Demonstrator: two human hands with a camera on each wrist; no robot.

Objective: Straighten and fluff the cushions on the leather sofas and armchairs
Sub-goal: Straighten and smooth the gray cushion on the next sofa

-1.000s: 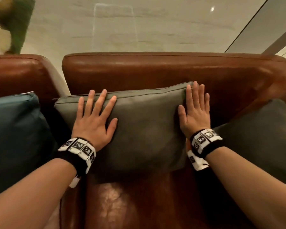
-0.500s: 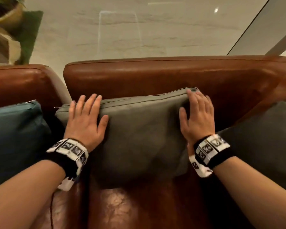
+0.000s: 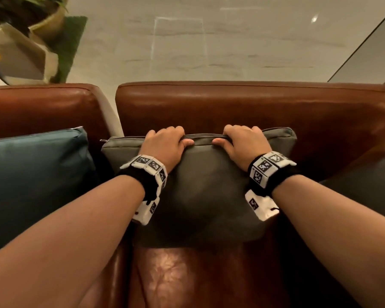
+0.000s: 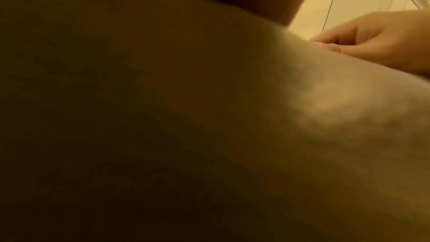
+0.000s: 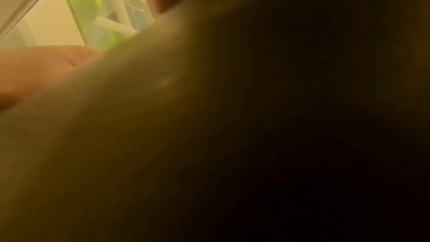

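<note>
Brown leather armchair seat [image 3: 176, 278] lies nearest me. On it, propped against the leather backrest [image 3: 231, 103], stands the grey fabric cushion [image 3: 205, 196]. My left hand [image 3: 165, 143] and right hand [image 3: 242, 141] each grip its zippered top edge, fingers curled over the back, thumbs in front. A hard tug could strain the zip or topple the cushion forward. My fingertips are hidden behind it; both wrist views are dark blur.

No readable text, brands or numbers anywhere; only black-and-white square marker patterns on both wristbands [image 3: 150, 165], not legible as characters.
</note>
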